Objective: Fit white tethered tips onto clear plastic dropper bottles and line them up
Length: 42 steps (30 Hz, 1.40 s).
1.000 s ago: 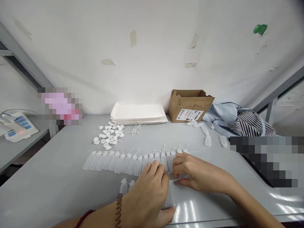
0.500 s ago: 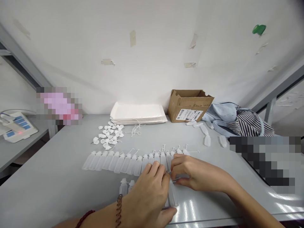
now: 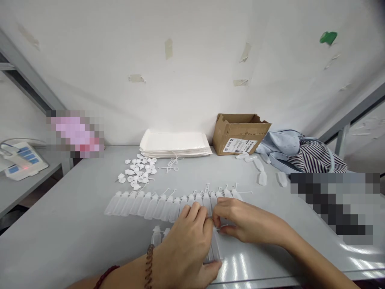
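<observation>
A long row of small clear plastic bottles (image 3: 144, 204) lies side by side across the grey table (image 3: 69, 233). A shorter second row of bottles (image 3: 159, 236) lies nearer me. My left hand (image 3: 188, 245) rests over this near row, fingers curled, thumb against a bottle (image 3: 215, 249) at its right end. My right hand (image 3: 240, 218) meets it from the right, fingers pinched at that bottle's top. What the fingertips hold is hidden.
A heap of small white caps (image 3: 138, 168) and loose threads (image 3: 172, 163) lie behind the rows. A stack of white sheets (image 3: 174, 143) and a cardboard box (image 3: 240, 134) stand at the wall. Loose bottles (image 3: 262, 177) and striped cloth (image 3: 303, 154) lie to the right.
My right hand has slid a little left, closing up against my left hand. The left hand has hardly moved.
</observation>
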### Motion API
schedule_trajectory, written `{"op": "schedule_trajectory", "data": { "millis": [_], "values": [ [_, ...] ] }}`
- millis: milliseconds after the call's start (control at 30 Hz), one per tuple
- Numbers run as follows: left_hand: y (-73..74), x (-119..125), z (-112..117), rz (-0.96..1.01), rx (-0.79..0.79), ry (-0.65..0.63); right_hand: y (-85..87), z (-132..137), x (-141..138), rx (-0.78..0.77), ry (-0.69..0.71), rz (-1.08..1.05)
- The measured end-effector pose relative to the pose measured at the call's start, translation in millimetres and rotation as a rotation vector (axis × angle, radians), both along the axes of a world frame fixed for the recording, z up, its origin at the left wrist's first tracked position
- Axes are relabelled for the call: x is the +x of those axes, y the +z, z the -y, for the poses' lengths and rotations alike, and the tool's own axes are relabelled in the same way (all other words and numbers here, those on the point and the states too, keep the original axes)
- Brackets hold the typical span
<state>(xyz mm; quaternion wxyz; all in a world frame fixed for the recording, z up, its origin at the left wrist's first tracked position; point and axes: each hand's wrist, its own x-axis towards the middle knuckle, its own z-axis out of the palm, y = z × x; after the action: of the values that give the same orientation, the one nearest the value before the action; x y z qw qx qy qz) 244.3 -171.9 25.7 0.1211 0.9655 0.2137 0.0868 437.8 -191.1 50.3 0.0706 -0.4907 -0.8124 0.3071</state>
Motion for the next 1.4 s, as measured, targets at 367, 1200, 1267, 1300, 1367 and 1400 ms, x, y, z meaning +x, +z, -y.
{"op": "schedule_trajectory", "data": {
  "millis": [367, 1200, 1267, 1300, 1367, 1400],
  "values": [
    [11.0, -0.9, -1.2, -0.036, -0.09, 0.01, 10.7, -5.1, 15.1, 0.075, -0.116, -0.147],
    [-14.2, -56.1, -159.5, 0.227, 0.008, 0.468, -15.8, -35.4, 140.9, 0.27, -0.865, 0.516],
    [-12.5, -53.9, -157.5, 0.233, -0.021, 0.46, -17.6, -35.7, 141.4, 0.261, -0.855, 0.52],
    [-11.2, -52.8, -156.0, 0.237, -0.04, 0.456, -18.6, -35.8, 141.7, 0.259, -0.849, 0.522],
    [-8.2, -50.7, -152.4, 0.246, -0.091, 0.452, -20.0, -36.0, 142.4, 0.26, -0.836, 0.525],
    [-6.4, -49.8, -150.4, 0.253, -0.123, 0.453, -20.4, -36.1, 142.7, 0.263, -0.833, 0.528]
  ]
}}
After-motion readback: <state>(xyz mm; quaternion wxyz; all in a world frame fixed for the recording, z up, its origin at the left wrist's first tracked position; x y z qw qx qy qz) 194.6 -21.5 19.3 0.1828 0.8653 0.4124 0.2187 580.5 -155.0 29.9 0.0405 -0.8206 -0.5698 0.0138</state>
